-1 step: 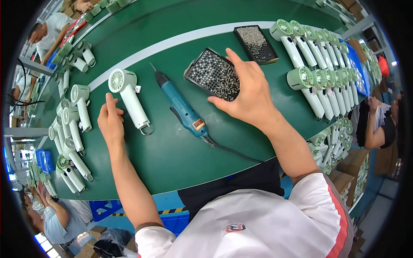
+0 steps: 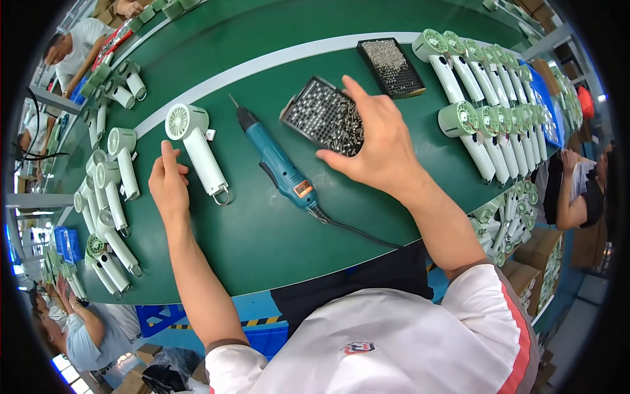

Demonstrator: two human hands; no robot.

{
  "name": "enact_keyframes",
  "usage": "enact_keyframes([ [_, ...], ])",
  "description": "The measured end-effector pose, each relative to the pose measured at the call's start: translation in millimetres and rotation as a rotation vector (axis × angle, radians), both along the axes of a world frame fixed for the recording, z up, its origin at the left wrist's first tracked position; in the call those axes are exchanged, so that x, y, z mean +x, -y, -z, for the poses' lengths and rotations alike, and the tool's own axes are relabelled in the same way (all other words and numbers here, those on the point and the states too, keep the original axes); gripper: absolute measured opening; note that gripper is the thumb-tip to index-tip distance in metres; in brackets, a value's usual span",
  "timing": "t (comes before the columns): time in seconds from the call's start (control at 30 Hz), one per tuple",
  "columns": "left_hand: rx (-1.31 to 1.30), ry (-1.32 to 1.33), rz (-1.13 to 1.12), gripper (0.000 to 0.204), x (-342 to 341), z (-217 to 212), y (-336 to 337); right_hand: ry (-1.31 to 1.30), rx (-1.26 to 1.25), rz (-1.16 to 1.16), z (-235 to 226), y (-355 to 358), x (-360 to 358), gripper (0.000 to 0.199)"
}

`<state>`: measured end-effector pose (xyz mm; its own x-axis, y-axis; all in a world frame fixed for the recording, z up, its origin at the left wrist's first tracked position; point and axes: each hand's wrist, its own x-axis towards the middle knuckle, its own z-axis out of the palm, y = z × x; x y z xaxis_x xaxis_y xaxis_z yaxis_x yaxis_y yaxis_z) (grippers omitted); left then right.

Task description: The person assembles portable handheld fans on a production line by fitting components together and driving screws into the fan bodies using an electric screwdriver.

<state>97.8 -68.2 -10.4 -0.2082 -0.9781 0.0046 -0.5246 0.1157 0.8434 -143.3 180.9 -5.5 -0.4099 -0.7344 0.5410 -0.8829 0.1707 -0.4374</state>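
Note:
My right hand grips the right side of a black screw tray, thumb at the near edge and fingers at the far one. Small holes cover the tray's face, and loose screws are heaped toward my palm; the tray looks slightly blurred. Left of it lies a teal electric screwdriver, bit pointing away from me, touched by neither hand. My left hand rests on the table with fingers stretched, holding nothing. Just right of its fingertips lies a pale green and white handheld fan.
Several fans lie at the left, and rows of fans line the right. A second screw tray sits beyond my right hand. The screwdriver's cord runs to the near table edge. Other people work at both sides.
The screw tray has shifted very slightly in my right hand's grip, and the screws in it have moved a little. My left hand, the fan and the screwdriver stay in place.

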Motion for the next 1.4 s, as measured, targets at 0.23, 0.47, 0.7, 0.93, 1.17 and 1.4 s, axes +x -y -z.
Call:
enact_keyframes([
  [0.23,0.022,-0.011,-0.012,0.073,4,6,5,0.047,0.096,0.084,-10,-5,2,0.104],
  [0.47,0.015,0.004,-0.001,0.073,4,8,8,0.006,0.088,0.047,-11,-7,1,0.102],
  [0.7,0.02,-0.016,-0.006,0.072,3,8,6,0.019,0.103,0.025,-9,-7,5,0.102],
  [0.93,0.021,-0.004,-0.009,0.072,3,6,6,0.064,0.146,-0.05,-11,-7,8,0.103],
  [1.17,0.009,0.016,0.001,0.075,2,3,4,-0.015,0.139,-0.059,-11,-8,9,0.105],
  [1.4,-0.014,0.032,0.007,0.075,2,3,3,-0.04,0.109,-0.068,-14,-8,8,0.104],
])
